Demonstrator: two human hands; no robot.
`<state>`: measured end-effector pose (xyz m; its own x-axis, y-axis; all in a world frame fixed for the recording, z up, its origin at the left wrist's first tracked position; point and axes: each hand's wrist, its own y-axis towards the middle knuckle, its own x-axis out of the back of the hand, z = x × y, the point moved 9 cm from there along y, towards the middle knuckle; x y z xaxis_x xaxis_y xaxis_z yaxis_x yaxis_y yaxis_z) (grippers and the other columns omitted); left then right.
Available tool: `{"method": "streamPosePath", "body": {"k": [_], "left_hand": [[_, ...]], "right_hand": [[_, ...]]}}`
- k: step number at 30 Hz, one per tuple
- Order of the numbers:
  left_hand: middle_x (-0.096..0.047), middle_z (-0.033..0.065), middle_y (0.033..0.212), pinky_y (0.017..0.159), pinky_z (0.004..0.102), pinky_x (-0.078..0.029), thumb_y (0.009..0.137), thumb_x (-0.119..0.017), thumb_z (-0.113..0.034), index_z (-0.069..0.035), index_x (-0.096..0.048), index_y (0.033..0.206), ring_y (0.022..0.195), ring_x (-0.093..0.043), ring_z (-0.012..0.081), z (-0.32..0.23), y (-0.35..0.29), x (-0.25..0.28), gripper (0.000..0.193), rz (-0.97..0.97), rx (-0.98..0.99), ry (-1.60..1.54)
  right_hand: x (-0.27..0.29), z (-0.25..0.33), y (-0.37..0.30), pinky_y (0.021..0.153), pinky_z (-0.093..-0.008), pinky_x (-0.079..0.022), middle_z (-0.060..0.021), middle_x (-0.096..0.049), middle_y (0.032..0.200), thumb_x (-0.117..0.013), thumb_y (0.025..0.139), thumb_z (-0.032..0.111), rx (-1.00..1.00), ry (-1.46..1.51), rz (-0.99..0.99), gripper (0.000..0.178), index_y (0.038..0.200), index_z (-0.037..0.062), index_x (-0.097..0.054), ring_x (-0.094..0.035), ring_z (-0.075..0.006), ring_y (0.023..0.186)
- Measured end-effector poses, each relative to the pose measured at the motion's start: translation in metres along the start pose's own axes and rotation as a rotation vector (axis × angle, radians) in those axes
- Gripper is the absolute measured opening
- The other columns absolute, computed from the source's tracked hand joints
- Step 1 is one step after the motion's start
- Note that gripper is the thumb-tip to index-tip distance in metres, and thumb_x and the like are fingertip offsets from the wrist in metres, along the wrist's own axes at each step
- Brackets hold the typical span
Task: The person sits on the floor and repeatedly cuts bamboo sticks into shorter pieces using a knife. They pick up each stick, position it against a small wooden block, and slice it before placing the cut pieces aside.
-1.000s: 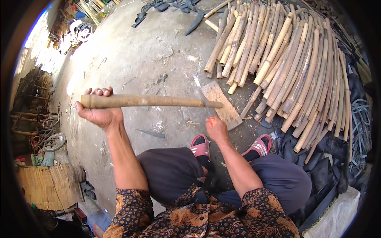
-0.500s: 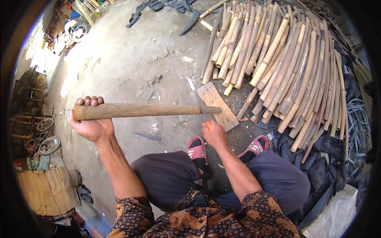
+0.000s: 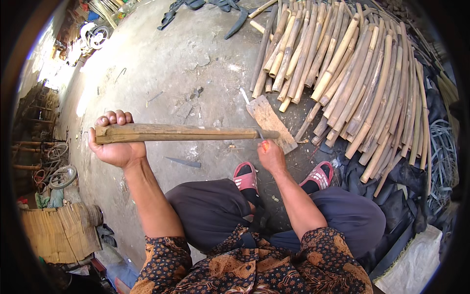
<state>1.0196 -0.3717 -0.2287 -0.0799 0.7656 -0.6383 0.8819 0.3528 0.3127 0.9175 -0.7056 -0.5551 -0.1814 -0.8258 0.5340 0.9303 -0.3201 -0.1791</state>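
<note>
My left hand (image 3: 119,142) is closed around the left end of a bamboo pole (image 3: 191,133), its fingertips showing above the pole. The pole lies level across in front of me, and a long lengthwise line or split runs along its near side. My right hand (image 3: 272,156) is a fist just below the pole's right end. An orange handle end shows in that fist. A thin dark blade (image 3: 260,133) crosses the pole there, so it looks like a knife, though most of it is hidden. Beyond the pole's right end lies a flat wooden board (image 3: 274,122) on the floor.
A large stack of bamboo poles (image 3: 350,83) lies at the right, beside dark sheeting and blue-grey strapping (image 3: 440,161). A grey blade-like strip (image 3: 183,162) rests on the concrete floor. Split bamboo pieces (image 3: 58,232) sit at lower left. My sandalled feet are close below the board.
The pole has turned in my left hand, so its split line now faces up. My right hand has shifted slightly right and up along the pole's end.
</note>
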Motion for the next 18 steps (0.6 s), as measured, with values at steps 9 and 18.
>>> {"method": "streamPosePath", "body": {"k": [9,18], "left_hand": [[-0.059,0.0082,0.083,0.071,0.0349,-0.046,0.105,-0.042,-0.049,-0.009,-0.060,0.090,0.072,-0.056,0.0206,-0.006,-0.004,-0.006,0.046,0.134,-0.107,0.054],[-0.050,0.0053,0.077,0.068,0.0356,-0.043,0.104,-0.039,-0.043,-0.011,-0.054,0.088,0.069,-0.049,0.0194,0.002,-0.010,-0.018,0.039,0.111,0.048,-0.044]], "right_hand": [[0.006,0.013,-0.011,0.074,-0.0551,-0.052,-0.0292,-0.069,0.086,-0.065,0.094,0.029,0.054,0.001,0.040,0.030,0.095,-0.0005,-0.063,-0.067,-0.0504,0.087],[0.008,0.008,-0.016,0.080,-0.0583,-0.053,-0.0300,-0.071,0.092,-0.063,0.093,0.032,0.121,0.022,0.065,0.032,0.103,0.0018,-0.065,-0.068,-0.0510,0.091]]}}
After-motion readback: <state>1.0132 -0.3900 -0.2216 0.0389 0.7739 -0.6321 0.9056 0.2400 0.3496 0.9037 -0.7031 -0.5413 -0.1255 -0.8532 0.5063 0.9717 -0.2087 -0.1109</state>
